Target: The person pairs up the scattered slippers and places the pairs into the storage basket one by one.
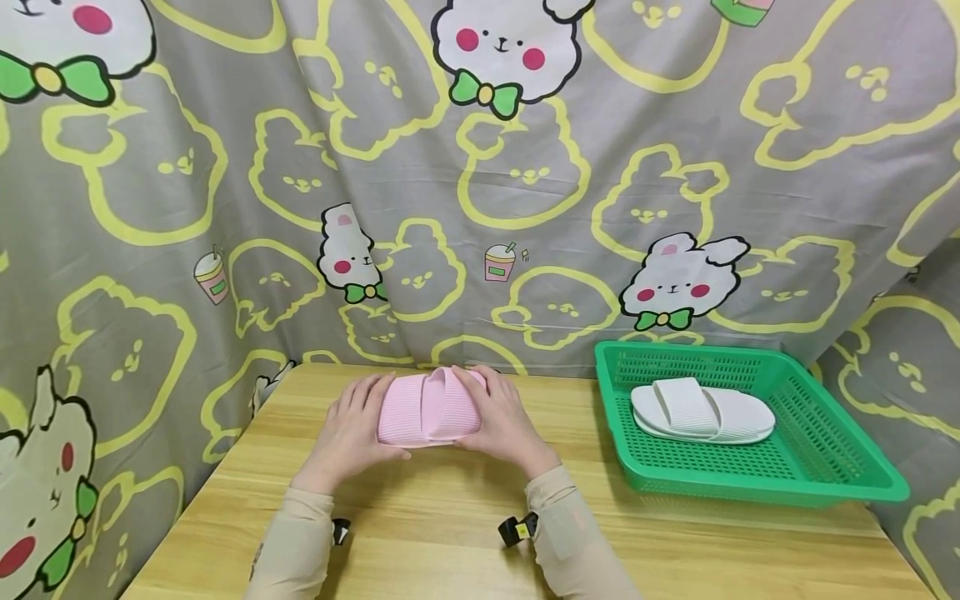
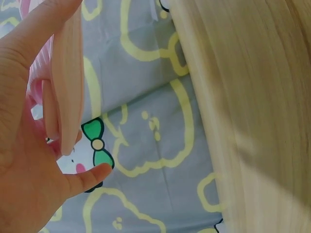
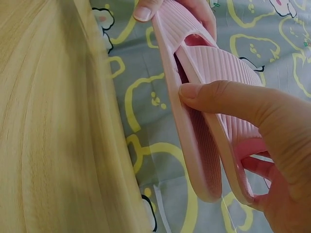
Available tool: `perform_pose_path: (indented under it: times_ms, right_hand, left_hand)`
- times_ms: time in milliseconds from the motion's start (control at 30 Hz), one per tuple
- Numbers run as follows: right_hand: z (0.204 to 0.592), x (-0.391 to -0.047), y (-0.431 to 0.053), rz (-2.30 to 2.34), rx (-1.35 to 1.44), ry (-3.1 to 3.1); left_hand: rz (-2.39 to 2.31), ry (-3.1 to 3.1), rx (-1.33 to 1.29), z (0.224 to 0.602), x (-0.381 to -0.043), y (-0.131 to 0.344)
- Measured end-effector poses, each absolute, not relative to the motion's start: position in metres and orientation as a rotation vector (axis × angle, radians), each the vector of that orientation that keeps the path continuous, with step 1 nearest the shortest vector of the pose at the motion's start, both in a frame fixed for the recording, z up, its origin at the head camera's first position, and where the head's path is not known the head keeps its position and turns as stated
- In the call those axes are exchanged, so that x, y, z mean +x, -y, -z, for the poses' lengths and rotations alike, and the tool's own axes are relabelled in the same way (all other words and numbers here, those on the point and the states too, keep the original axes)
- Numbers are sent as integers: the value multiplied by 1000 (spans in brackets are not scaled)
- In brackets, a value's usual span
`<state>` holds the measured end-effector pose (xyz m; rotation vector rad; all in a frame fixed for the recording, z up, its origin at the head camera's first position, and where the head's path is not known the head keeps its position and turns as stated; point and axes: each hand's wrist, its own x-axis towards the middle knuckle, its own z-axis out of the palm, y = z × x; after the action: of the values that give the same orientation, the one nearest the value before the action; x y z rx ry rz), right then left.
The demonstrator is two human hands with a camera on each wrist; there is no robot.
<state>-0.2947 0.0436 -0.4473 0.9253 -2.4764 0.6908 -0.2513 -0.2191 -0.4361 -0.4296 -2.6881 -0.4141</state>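
A pair of pink slippers (image 1: 405,408) with ribbed straps is held between both hands near the table's far edge. My left hand (image 1: 352,427) grips the left end, its thumb along the lower side. From the other side my right hand (image 1: 508,421) holds them. The right wrist view shows the slippers (image 3: 226,70) pressed together but offset, with a gap between their soles towards one end. There the right thumb (image 3: 214,97) lies on the edges, and fingers reach in under a strap. Seen in the left wrist view, a pale pink sole (image 2: 68,73) stands edge-on beside the left hand (image 2: 29,145).
A green plastic basket (image 1: 757,487) stands at the right of the wooden table (image 1: 427,533), with white slippers (image 1: 742,412) lying in it. Behind and beside the table hangs a grey patterned curtain (image 1: 420,192). Small black devices (image 1: 513,531) are worn at the wrists.
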Motion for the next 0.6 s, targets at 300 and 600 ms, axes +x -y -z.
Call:
perform_pose_path:
  times_ms: [300, 600]
  right_hand:
    - [444, -294, -46, -686, 898, 2487]
    - [439, -294, -50, -714, 895, 2466]
  left_hand:
    - [399, 2686, -463, 431, -250, 221]
    - [425, 2683, -471, 425, -248, 224]
